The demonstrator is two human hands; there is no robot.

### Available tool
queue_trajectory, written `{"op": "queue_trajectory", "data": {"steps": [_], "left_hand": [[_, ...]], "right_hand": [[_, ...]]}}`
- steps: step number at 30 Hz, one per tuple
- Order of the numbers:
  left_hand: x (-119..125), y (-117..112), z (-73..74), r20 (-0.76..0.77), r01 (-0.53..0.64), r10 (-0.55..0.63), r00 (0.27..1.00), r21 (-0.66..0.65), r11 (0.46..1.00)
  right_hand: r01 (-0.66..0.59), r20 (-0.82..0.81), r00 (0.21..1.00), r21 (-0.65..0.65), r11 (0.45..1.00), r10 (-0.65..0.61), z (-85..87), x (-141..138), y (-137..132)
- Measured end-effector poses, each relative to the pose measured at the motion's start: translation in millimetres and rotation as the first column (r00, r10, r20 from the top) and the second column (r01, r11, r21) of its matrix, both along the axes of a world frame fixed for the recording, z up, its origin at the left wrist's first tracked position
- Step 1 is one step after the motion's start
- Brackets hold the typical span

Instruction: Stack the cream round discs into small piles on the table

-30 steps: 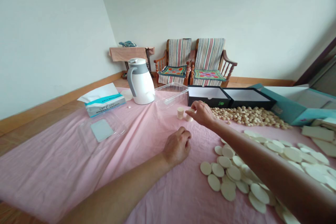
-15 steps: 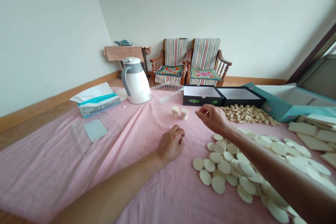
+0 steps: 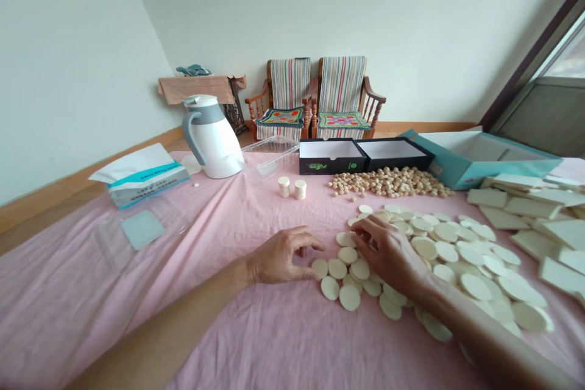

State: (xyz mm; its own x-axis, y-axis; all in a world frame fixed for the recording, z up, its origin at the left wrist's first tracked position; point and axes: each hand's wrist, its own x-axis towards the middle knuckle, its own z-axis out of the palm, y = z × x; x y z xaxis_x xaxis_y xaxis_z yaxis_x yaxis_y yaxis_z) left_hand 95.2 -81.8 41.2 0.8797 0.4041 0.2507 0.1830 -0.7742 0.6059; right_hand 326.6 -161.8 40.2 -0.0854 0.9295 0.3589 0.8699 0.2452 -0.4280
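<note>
A spread of pale round discs (image 3: 439, 250) covers the pink cloth (image 3: 137, 292) in front of me. My right hand (image 3: 388, 256) lies on top of the near-left part of that spread, fingers stretched out, fingertips touching a disc at its left edge. My left hand (image 3: 281, 255) rests on the cloth just left of the discs, fingers bent and apart, thumb near the closest disc, nothing in it. Two short stacks of small discs (image 3: 292, 187) stand upright farther back, clear of both hands.
A heap of small round pieces (image 3: 388, 181) lies before two open black boxes (image 3: 331, 157). A teal box (image 3: 457, 164) and pale slabs (image 3: 525, 219) sit at right. A white jug (image 3: 212, 137), tissue pack (image 3: 146, 178), clear tray (image 3: 269, 155) and clear lid (image 3: 141, 228) sit at left. Two chairs (image 3: 315, 103) stand behind.
My right hand let go of the second small stack beside the first and drew back onto the discs. My left hand loosened from a fist and slid toward the discs. The view turned right.
</note>
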Motion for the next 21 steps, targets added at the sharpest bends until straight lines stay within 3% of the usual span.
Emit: {"op": "queue_trajectory", "data": {"steps": [5,12,14,16,19,21], "left_hand": [[2.1,-6.2,7.3,-0.115,0.095,-0.087,0.989,0.063,0.993],[5.4,-10.2,7.9,-0.146,0.021,-0.011,0.989,0.065,0.998],[4.1,-5.0,6.4,-0.112,-0.063,0.068,0.991,0.047,0.997],[1.2,6.7,3.7,-0.047,-0.237,0.239,0.97,0.033,0.971],[-4.7,33.1,-0.3,0.026,-0.554,0.554,0.832,0.008,0.832],[-7.8,51.3,-2.5,0.03,-0.665,0.665,0.746,0.042,0.745]], "right_hand": [[-0.015,-0.007,1.0,-0.02,1.0,0.015,-1.4,2.0,-0.4],[-0.036,-0.007,0.999,-0.038,0.999,0.036,-4.1,3.0,-3.1],[-0.043,-0.008,0.999,-0.037,0.998,0.043,-4.4,3.6,-3.4],[-0.045,-0.007,0.999,-0.034,0.998,0.045,-4.1,3.9,-3.6],[-0.045,-0.005,0.999,-0.037,0.998,0.045,-3.2,3.7,-3.8],[-0.049,-0.005,0.999,-0.039,0.998,0.049,-2.8,3.4,-3.8]]}}
